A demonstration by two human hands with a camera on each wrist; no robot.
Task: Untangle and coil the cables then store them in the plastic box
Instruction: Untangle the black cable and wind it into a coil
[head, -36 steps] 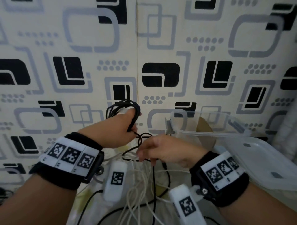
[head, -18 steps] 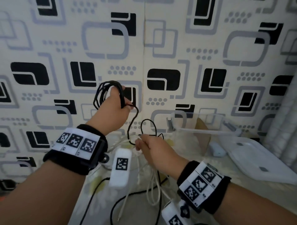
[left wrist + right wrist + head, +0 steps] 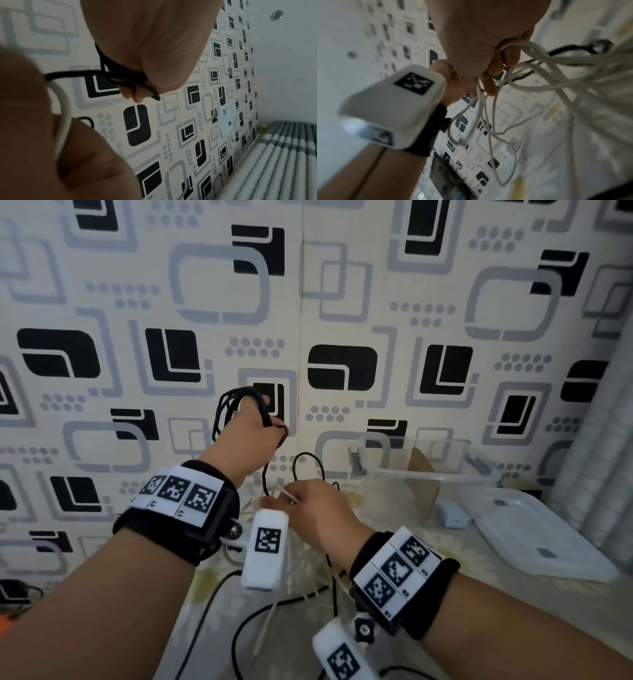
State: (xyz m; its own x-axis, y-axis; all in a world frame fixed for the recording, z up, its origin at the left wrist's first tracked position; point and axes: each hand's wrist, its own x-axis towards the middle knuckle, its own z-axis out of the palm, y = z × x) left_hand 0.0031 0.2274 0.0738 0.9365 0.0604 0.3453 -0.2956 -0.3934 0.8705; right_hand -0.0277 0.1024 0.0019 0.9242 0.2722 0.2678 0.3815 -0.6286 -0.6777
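The patterned wall (image 3: 342, 302) is filling the upper part of the head view. The lid (image 3: 534, 539) is lying flat at about 3 o'clock, touching the clear plastic box (image 3: 424, 460), which is standing open just beside it toward the wall. The white cables (image 3: 539, 65) are hanging in loose loops from the right hand (image 3: 318, 508), near the centre; its fingers (image 3: 489, 83) are curling round the bundle and gripping it. The black cable (image 3: 236, 405) is sitting in a coil round the left hand (image 3: 250, 436), at about 11 o'clock from the right hand and higher; the left fingers (image 3: 135, 93) are pressed together in a fist and holding the loops. One black strand is running down from this coil to the right hand. A small pale blue thing (image 3: 450, 513) is lying at the foot of the box.
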